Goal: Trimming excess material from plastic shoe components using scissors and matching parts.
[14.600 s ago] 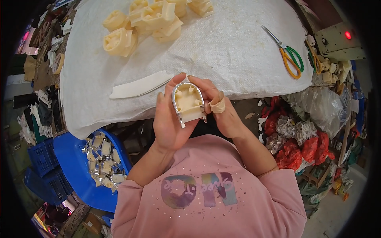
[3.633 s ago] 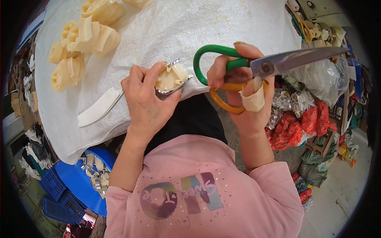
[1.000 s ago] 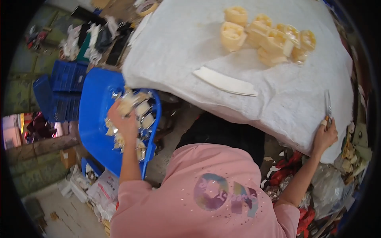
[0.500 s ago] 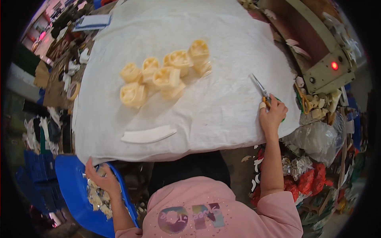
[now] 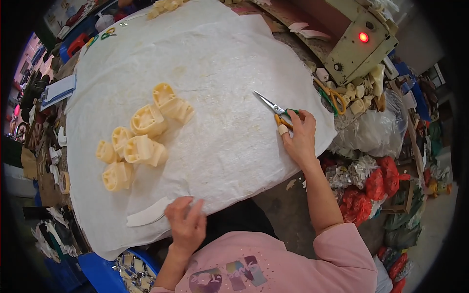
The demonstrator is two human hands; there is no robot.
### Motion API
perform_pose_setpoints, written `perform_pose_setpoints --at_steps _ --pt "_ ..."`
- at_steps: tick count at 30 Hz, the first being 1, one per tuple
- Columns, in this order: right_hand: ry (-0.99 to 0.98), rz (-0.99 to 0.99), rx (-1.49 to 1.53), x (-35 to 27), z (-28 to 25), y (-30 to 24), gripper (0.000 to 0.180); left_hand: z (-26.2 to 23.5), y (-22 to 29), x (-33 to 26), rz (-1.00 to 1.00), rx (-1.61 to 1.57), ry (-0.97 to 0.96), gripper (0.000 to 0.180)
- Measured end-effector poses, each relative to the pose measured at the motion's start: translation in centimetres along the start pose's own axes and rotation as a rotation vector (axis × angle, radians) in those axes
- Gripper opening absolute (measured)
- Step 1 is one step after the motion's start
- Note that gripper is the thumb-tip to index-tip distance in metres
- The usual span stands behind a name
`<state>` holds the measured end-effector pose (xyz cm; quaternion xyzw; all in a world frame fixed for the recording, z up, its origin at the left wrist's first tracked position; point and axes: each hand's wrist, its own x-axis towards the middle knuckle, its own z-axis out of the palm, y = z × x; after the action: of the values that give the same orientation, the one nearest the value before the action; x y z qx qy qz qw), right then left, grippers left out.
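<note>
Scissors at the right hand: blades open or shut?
Shut, it seems: the scissors show blades lying together, narrowing to one tip. The right hand covers part of the handles.

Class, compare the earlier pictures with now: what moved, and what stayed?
The left hand has let go of a silver-rimmed cream piece and moved from the blue tub rightward, beside the white strip. The scissors, earlier raised, now lie on the cloth, the right hand at their handles. The heaped cream pieces and strip remain there.
</note>
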<state>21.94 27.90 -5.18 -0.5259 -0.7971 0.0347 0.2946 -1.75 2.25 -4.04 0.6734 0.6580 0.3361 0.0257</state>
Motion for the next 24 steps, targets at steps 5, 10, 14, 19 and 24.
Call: perform_pose_setpoints --at_steps 5,10,14,19,24 --pt "0.120 -0.046 0.029 -0.2 1.0 0.8 0.036 -3.4 -2.0 -2.7 -0.324 0.319 0.136 0.045" --pt "0.049 -0.100 -0.212 -0.1 0.2 -0.5 0.037 -3.9 -4.0 -4.9 -0.364 0.296 0.088 0.049" --pt "0.070 -0.236 -0.137 -0.8 -0.5 -4.3 0.037 -4.0 -4.6 -5.1 -0.348 0.254 0.153 0.049" --pt "-0.243 -0.357 0.444 -4.1 -1.0 -11.8 0.034 -3.6 -4.6 -5.9 -0.322 0.274 0.244 0.049" --pt "-0.514 -0.743 0.675 -8.2 1.8 -20.7 0.037 -3.2 -5.3 -6.1 -0.302 0.183 0.286 0.051"
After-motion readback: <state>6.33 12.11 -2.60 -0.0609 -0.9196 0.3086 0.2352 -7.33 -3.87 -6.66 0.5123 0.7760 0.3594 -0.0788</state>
